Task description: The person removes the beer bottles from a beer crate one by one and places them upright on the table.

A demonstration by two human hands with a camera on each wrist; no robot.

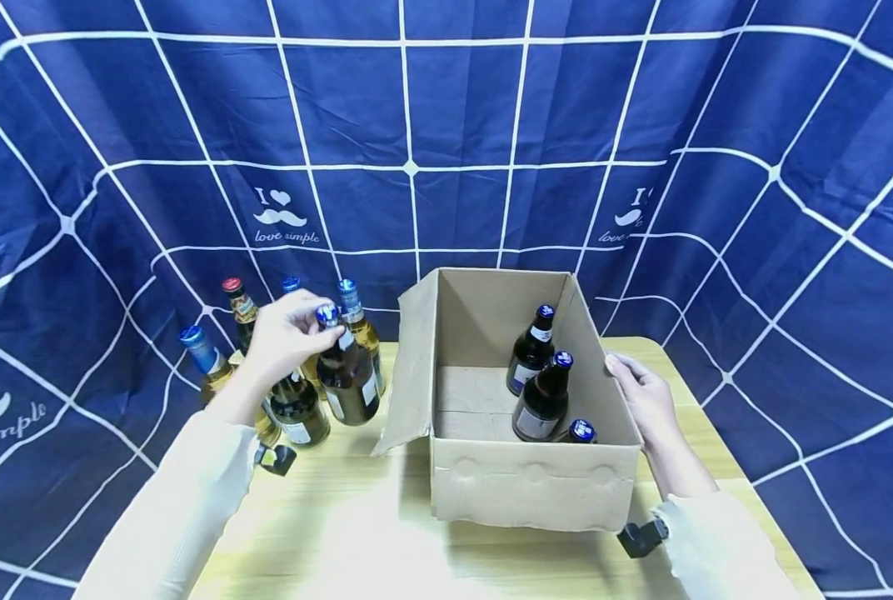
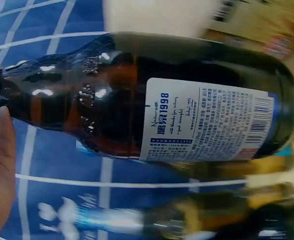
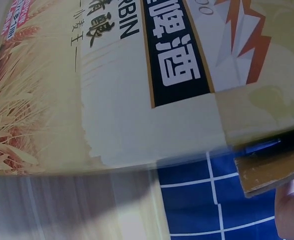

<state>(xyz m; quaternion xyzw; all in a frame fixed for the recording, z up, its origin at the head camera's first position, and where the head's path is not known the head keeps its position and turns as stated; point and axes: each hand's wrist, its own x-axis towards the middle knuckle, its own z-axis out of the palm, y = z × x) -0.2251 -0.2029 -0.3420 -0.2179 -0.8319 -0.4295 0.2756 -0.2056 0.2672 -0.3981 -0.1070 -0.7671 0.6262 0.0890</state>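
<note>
My left hand point(image 1: 287, 332) pinches the blue-capped neck of a dark brown bottle point(image 1: 349, 379), held nearly upright to the left of the cardboard box point(image 1: 532, 483). In the left wrist view that bottle point(image 2: 117, 95) shows a white printed label, with my fingers point(image 2: 2, 145) at its neck. Three dark bottles stand in the right part of the box, one of them a bottle point(image 1: 542, 402) in the middle. My right hand point(image 1: 645, 400) holds the box's right wall by its top edge. The right wrist view shows the box's printed outer side point(image 3: 117, 115).
Several other bottles stand on the left of the wooden table point(image 1: 326, 517), among them a red-capped one point(image 1: 242, 312) and a gold one with a blue top point(image 1: 364, 329). The box's left flap point(image 1: 409, 367) hangs outward. A blue gridded cloth point(image 1: 461, 125) rises behind.
</note>
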